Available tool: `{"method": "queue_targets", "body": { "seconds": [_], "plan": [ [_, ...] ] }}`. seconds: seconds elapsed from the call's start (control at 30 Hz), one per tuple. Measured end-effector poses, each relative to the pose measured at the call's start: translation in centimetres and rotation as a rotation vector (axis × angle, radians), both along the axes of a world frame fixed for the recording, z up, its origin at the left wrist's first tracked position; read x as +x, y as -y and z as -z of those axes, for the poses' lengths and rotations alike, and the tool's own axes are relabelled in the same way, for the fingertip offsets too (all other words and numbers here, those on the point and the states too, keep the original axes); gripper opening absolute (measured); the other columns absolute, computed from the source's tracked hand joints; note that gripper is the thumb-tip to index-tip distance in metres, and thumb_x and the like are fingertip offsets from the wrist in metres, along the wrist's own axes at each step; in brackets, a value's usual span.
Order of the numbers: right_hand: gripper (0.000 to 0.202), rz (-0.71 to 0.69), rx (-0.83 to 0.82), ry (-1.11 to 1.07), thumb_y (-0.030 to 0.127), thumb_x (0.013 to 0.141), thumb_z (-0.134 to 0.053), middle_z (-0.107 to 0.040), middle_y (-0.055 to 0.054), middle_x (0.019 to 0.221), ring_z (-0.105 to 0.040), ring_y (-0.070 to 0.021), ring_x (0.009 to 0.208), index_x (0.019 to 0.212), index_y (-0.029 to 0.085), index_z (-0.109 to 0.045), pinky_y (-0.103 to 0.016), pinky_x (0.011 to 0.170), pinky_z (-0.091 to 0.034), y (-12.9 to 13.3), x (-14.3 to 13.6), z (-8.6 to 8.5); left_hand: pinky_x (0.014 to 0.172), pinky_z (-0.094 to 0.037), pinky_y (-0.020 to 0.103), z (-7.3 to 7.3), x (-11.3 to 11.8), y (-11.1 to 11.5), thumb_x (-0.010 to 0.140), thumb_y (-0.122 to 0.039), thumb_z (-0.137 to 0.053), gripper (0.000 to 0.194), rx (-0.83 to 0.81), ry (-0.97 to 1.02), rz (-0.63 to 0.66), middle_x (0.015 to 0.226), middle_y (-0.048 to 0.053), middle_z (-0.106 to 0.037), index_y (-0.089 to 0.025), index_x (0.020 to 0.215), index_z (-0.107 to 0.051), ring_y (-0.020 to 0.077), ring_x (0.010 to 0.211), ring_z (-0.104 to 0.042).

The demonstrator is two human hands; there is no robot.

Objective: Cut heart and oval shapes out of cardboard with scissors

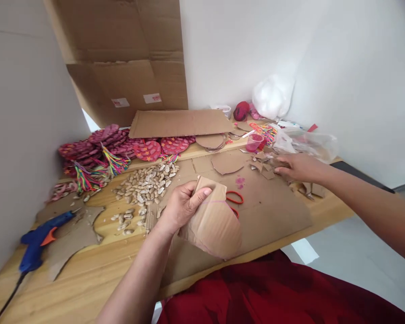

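Observation:
My left hand (184,204) is closed on a piece of cardboard (219,225), thumb on top, held above the table mat. A pink line is drawn on the piece and its lower edge is rounded. Behind it lie scissors (235,197) with red-orange handles; their blades are hidden by the piece. My right hand (299,167) reaches to the right, over a heap of small cardboard scraps (265,167). Its fingers are stretched out and a little apart, and no held thing shows in them. A round-edged cardboard piece (227,163) lies flat between the hands.
Peanuts in shells (148,184) spread left of the cardboard mat (273,216). A blue glue gun (42,238) lies far left beside a cardboard offcut (77,236). Behind are pink decorated discs (145,149) with colored tassels, a cardboard sheet (180,123), a pink cup (254,142) and plastic bags (303,141).

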State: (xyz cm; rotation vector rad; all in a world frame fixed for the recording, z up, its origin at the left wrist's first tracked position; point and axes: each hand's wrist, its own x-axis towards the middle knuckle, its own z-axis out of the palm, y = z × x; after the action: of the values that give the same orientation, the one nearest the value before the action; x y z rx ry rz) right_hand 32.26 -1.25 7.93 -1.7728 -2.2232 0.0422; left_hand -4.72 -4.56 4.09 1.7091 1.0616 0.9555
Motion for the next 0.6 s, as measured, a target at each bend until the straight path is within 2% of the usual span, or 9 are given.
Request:
{"method": "queue_targets", "body": {
  "seconds": [0.1,0.17,0.27,0.33,0.43,0.5,0.53,0.6],
  "plan": [
    [0.023,0.042,0.053,0.132,0.027,0.092,-0.058,-0.073,-0.024,0.099,-0.063,-0.0303,0.086,0.097,0.009,-0.072,-0.038,0.07,-0.036,-1.2,0.0,-0.1,0.061,-0.039,0.022,-0.1,-0.2,-0.2,0.09,-0.048,-0.058,0.037,0.036,-0.033,-0.012,0.066,-0.003,-0.052,-0.016,0.072,-0.061,0.0123,0.066,-0.047],
    [0.031,0.065,0.083,0.192,0.024,0.098,-0.044,-0.071,-0.028,0.107,-0.062,-0.0332,0.094,0.103,0.008,-0.071,-0.04,0.074,-0.035,-1.1,-0.5,-0.4,0.062,-0.039,0.022,0.0,-0.2,-0.4,0.091,-0.048,-0.058,0.037,0.071,-0.064,0.002,0.067,-0.003,-0.054,-0.016,0.074,-0.063,0.0127,0.067,-0.049],
    [0.036,0.057,0.055,0.245,0.03,0.101,-0.039,-0.074,-0.021,0.09,-0.062,-0.0299,0.083,0.088,0.015,-0.069,-0.038,0.067,-0.032,-0.3,-1.7,-0.4,0.06,-0.038,0.023,0.0,0.1,-0.3,0.092,-0.049,-0.06,0.038,0.209,-0.101,-0.045,0.065,-0.003,-0.054,-0.017,0.073,-0.065,0.0121,0.064,-0.048],
    [0.04,0.045,0.02,0.251,0.037,0.101,-0.041,-0.072,-0.014,0.078,-0.061,-0.0258,0.072,0.076,0.019,-0.065,-0.035,0.062,-0.031,0.5,-2.3,0.3,0.059,-0.038,0.024,-0.2,0.3,0.1,0.091,-0.047,-0.065,0.035,0.384,-0.095,-0.096,0.063,-0.003,-0.056,-0.017,0.072,-0.066,0.0116,0.061,-0.048],
    [0.043,-0.006,-0.02,0.205,0.044,0.102,-0.041,-0.071,-0.007,0.068,-0.062,-0.0228,0.063,0.072,0.022,-0.063,-0.033,0.059,-0.036,1.7,-2.6,2.1,0.07,-0.047,0.027,-0.8,0.2,1.4,0.087,-0.033,-0.073,0.012,0.719,-0.048,-0.075,0.076,0.0,-0.071,-0.021,0.089,-0.073,0.0139,0.072,-0.06],
    [0.035,-0.062,0.001,0.143,0.038,0.102,-0.041,-0.076,-0.008,0.083,-0.069,-0.0256,0.076,0.09,0.022,-0.069,-0.034,0.066,-0.044,1.9,-2.5,3.5,0.083,-0.051,0.033,-1.0,0.0,2.4,0.087,-0.024,-0.074,0.018,0.907,-0.065,-0.09,0.09,0.002,-0.077,-0.026,0.104,-0.074,0.0173,0.088,-0.066],
    [0.032,-0.08,0.023,0.126,0.033,0.101,-0.04,-0.077,-0.009,0.098,-0.07,-0.0278,0.089,0.101,0.021,-0.069,-0.036,0.076,-0.048,1.8,-2.4,4.2,0.087,-0.051,0.035,-1.0,-0.1,2.9,0.087,-0.021,-0.073,0.021,0.972,-0.089,-0.124,0.094,0.001,-0.078,-0.029,0.107,-0.073,0.0186,0.094,-0.067],
    [0.034,-0.148,0.082,0.126,0.028,0.098,-0.041,-0.071,-0.013,0.124,-0.064,-0.0307,0.115,0.12,0.018,-0.066,-0.043,0.096,-0.047,1.1,-2.4,5.4,0.09,-0.052,0.037,-0.7,-0.3,3.7,0.089,-0.019,-0.07,0.023,1.05,-0.129,-0.197,0.099,0.001,-0.078,-0.032,0.108,-0.073,0.02,0.102,-0.067]
  ]
}}
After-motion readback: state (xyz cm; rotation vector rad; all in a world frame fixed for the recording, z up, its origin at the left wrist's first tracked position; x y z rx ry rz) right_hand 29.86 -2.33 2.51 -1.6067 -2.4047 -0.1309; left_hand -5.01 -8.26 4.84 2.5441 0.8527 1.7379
